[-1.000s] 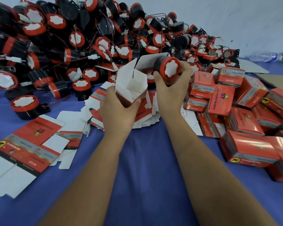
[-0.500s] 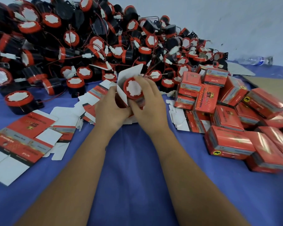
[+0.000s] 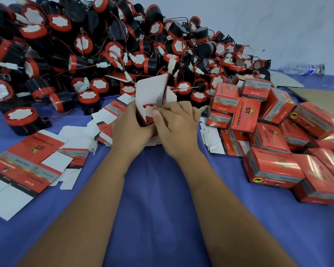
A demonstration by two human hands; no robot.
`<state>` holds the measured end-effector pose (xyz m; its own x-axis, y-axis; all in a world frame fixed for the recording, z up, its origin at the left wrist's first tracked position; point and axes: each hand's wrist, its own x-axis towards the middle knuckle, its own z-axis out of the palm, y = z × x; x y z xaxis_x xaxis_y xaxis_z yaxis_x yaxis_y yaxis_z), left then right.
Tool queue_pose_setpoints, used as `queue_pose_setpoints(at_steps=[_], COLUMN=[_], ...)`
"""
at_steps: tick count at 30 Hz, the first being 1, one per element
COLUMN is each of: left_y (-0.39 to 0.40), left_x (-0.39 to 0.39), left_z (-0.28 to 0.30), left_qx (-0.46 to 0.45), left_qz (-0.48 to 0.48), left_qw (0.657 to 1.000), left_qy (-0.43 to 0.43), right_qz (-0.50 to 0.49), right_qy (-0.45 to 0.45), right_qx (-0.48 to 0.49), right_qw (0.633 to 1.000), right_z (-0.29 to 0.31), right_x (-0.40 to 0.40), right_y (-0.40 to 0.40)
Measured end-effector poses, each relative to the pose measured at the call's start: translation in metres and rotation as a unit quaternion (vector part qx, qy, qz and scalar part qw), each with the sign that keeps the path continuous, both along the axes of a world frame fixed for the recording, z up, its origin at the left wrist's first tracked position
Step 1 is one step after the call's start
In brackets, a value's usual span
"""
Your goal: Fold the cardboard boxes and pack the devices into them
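An open cardboard box (image 3: 152, 91), white inside with its top flaps standing up, sits between my hands at the centre. A black device with a red-rimmed white face (image 3: 148, 111) lies inside it. My left hand (image 3: 130, 126) grips the box's left side. My right hand (image 3: 178, 125) curls around the box's right side, its thumb pressing at the device's face. A big heap of the same black and red devices (image 3: 104, 49) with wires fills the back left.
Closed red boxes (image 3: 274, 166) are piled at the right. Flat unfolded box blanks (image 3: 25, 162) lie at the left and under my hands on the blue cloth (image 3: 158, 209). A plastic bottle (image 3: 305, 68) lies by the far wall.
My right hand brought the device from above the box down into it. The device now sits deeper inside, and both hands have closed in on the box.
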<state>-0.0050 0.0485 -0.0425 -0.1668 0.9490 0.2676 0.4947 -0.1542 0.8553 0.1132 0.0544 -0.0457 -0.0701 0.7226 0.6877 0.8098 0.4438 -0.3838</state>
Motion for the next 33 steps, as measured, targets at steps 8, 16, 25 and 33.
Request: queue_pose_setpoints(at_steps=[8,16,25,33], left_y=[-0.003,0.001,0.003,0.003], left_x=[-0.002,-0.001,-0.001,-0.001], left_z=[0.001,-0.001,-0.001,-0.003], left_qx=[0.007,-0.041,-0.035,-0.005], left_qz=[-0.032,-0.016,-0.013,-0.029], left_qw=[0.988,0.995,0.997,0.997], left_qy=[-0.153,-0.084,-0.069,-0.075], right_qz=[0.069,0.136,0.230,0.048], right_qy=[0.395,0.451,0.402,0.036], right_qx=[-0.010,-0.180,-0.152,-0.018], right_qw=[0.916,0.863,0.873,0.998], right_z=[0.016,0.028,0.050,0.026], right_x=[0.004,0.017,0.012,0.012], right_y=[-0.002,0.005,-0.011,-0.002])
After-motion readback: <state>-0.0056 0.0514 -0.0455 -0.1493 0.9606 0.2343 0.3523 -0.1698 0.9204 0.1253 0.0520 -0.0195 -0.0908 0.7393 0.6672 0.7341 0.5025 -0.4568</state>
